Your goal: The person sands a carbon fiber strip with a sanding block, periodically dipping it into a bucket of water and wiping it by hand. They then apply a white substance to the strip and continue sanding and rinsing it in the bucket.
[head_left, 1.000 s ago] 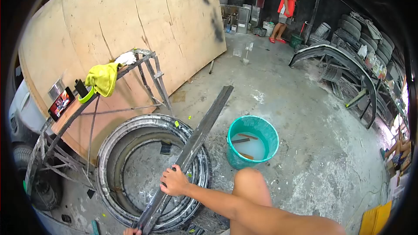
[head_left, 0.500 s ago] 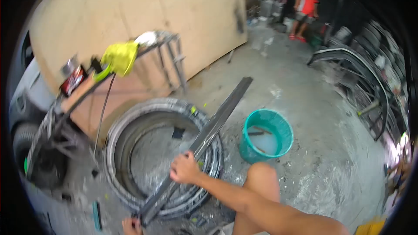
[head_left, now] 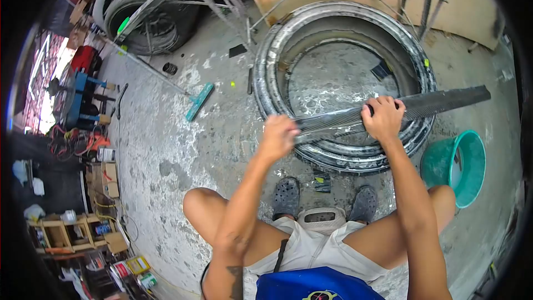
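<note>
A long dark strip with a woven carbon-fibre pattern (head_left: 444, 103) lies across the near part of a tire (head_left: 266, 78), pointing to the right. My left hand (head_left: 279, 138) is closed at the strip's left end, its fingertips slightly blurred. Farther along, my right hand (head_left: 384, 119) grips the strip from above, with the fingers bent over its far edge. Inside the tire's ring there is a small dark piece (head_left: 381, 70) on the floor. The green bucket (head_left: 469, 169), with cloudy liquid in it, stands to the right, beside my knee.
On the left a teal-headed floor squeegee (head_left: 200, 101) lies on the wet concrete. A car wheel (head_left: 147, 22) and a metal stand (head_left: 222, 3) are at the back. Tools, boxes and a wooden shelf (head_left: 72, 233) line the left side. A wooden board (head_left: 461, 16) stands behind the tire.
My view has turned left and down. The strip now lies more level across the view, with both hands still at it. My left hand has come fully into view.
</note>
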### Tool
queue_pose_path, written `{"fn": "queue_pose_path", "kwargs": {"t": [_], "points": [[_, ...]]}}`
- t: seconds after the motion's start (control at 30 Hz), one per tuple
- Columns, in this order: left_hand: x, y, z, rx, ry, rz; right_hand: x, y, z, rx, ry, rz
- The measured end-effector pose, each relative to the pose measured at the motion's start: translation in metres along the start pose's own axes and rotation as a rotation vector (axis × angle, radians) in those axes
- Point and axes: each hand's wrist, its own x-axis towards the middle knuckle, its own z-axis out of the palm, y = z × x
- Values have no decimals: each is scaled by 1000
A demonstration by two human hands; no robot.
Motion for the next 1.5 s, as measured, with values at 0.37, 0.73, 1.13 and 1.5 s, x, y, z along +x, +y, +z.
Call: {"fn": "queue_pose_path", "kwargs": {"t": [0.37, 0.73, 1.13, 1.5], "points": [[-4, -5, -12, 10, -16, 6, -1, 3, 6, -33, -4, 6], [-92, -68, -133, 420, -36, -462, -2, 4, 3, 2, -22, 14], [-17, 92, -91, 464, -877, -680, -4, 7, 6, 90, 42, 49], [-31, 8, -135, 463, -350, -804, -6, 10, 9, 172, 83, 74]]}}
